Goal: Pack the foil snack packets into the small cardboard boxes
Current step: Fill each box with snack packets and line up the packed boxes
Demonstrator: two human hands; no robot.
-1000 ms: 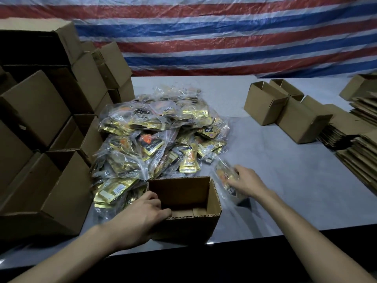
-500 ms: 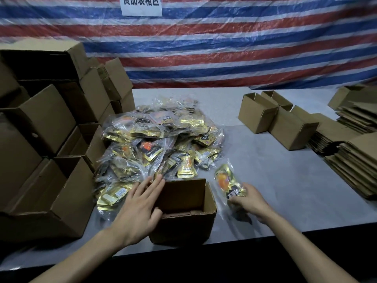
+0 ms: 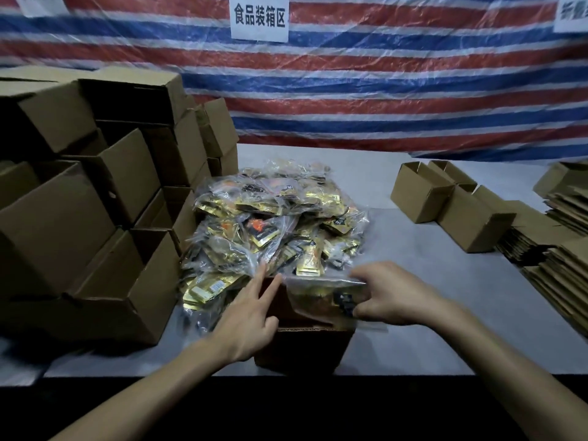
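- Down at the bottom middle of the frame, the small cardboard box [image 3: 302,348] sits open at the near edge of the grey table [image 3: 429,297]. So this is mid-pack, not done.
- The right hand [image 3: 391,294] has its fingers curled, pinching a clear bag of foil packets [image 3: 318,297] and holding it flat right over the box mouth. Looks to me like it's about to go in, but it isn't inside yet.
- The left hand [image 3: 251,316] is at the box's left rim with fingers straight and spread, gripping nothing. Its fingertips [image 3: 263,269] touch the loose plastic at the near edge of the heap.
- Can't tell if that box already has anything in it, since the bag and both hands cover the opening.
- What's left is a lot. The pile of foil snack packets [image 3: 273,224] in the middle of the frame, just behind the box, is a big heap, so I'd say most of the job is ahead.
- Upper right, a few more open small boxes [image 3: 445,202] stand together on the table, and I can't see into them from this angle.
- At the right edge there are stacks of flat unfolded cartons [image 3: 556,275], so my guess is plenty of boxes haven't even been folded up.
- The left side of the frame is a stack of brown boxes [image 3: 95,218]. Whether those are packed ones, no idea from here.
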